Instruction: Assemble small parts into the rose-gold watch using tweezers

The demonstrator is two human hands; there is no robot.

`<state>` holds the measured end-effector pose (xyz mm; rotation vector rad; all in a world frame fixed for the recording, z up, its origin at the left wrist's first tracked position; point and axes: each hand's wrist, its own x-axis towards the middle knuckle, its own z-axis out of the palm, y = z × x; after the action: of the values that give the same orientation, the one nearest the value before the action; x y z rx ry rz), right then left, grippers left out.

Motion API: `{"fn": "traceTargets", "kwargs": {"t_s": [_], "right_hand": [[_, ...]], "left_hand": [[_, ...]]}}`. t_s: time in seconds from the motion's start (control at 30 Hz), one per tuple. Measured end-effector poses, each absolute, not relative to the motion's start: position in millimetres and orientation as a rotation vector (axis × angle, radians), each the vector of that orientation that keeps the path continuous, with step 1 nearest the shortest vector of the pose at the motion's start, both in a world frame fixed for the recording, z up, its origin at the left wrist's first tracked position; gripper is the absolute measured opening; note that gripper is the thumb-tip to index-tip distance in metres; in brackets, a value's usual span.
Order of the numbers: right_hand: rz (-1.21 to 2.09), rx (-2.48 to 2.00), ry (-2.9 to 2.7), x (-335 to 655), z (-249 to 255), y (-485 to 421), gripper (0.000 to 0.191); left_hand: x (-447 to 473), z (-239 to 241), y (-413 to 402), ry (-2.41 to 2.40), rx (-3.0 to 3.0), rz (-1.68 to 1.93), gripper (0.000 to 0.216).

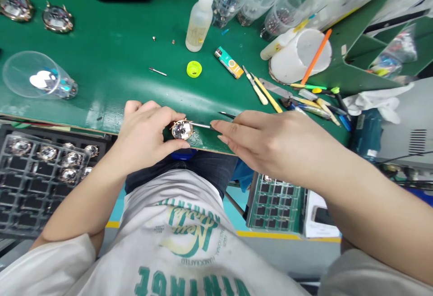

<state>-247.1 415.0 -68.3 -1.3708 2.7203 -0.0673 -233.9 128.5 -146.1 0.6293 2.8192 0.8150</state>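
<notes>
At the table's front edge, my left hand (149,127) grips a small round watch case (182,129) with a gold-coloured rim between thumb and forefinger. My right hand (264,140) is closed round a slim metal tool (202,126); its shaft points left and its tip is at the right side of the case. My fingers hide the tool's handle, so its exact kind does not show. A second dark pointed tip (226,114) sticks out beside my right fingers; whether I hold it too is unclear.
Behind my hands are a yellow-green cap (194,69), a small metal bit (158,71), a lighter (229,62) and a dropper bottle (200,20). Knives and pens (318,102) crowd the right. A plastic cup (37,77) lies left, above a tray of watch cases (32,183).
</notes>
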Motion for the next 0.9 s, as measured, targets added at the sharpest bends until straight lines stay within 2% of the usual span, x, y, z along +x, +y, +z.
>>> {"fn": "traceTargets", "kwargs": {"t_s": [0.23,0.43,0.9], "right_hand": [[-0.230,-1.325,2.699,-248,-76,418,0.037],[-0.133,-1.458,2.775,-244,-85,421,0.035],[-0.489,-1.038,2.578,-250,-86,416,0.041]], "left_hand": [[-236,-147,128,2.820,0.674,0.832,0.042],[-236,-147,128,2.825,0.690,0.828,0.042],[-237,-146,130,2.805,0.705,0.808,0.039]]}}
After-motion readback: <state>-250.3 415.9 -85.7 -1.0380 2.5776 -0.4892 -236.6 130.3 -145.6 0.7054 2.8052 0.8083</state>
